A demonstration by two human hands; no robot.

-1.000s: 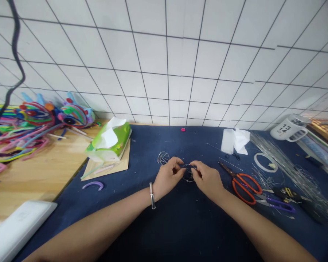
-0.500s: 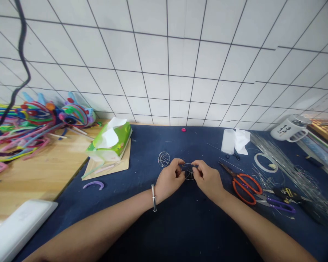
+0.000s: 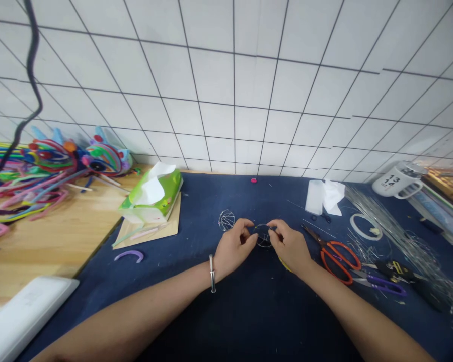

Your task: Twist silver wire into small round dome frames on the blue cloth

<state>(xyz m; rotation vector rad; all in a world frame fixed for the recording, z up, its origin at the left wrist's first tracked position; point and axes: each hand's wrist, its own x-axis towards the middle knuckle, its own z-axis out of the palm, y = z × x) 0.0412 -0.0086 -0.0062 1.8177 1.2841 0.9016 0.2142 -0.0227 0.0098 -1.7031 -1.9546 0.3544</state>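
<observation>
Between my hands is a small round wire frame (image 3: 263,236), with thin wires curving below its ring. My left hand (image 3: 237,245) pinches its left side between thumb and bent fingers; a silver bangle is on that wrist. On the right side, my right hand (image 3: 289,246) pinches the ring near its top. Something yellow shows under the heel of my right hand. A second wire frame (image 3: 226,220) lies on the dark blue cloth (image 3: 207,196), just beyond my left hand.
Orange-handled scissors (image 3: 337,259), purple snips (image 3: 387,284), a white ring (image 3: 366,227) and a wire bundle (image 3: 396,229) lie right. A mug (image 3: 395,182) stands behind. Left are a tissue pack (image 3: 151,193), a purple arc (image 3: 130,256) and a white device (image 3: 30,317).
The wire frame has turned between my fingers and its ring shows more openly. Yellow has come into view under my right hand.
</observation>
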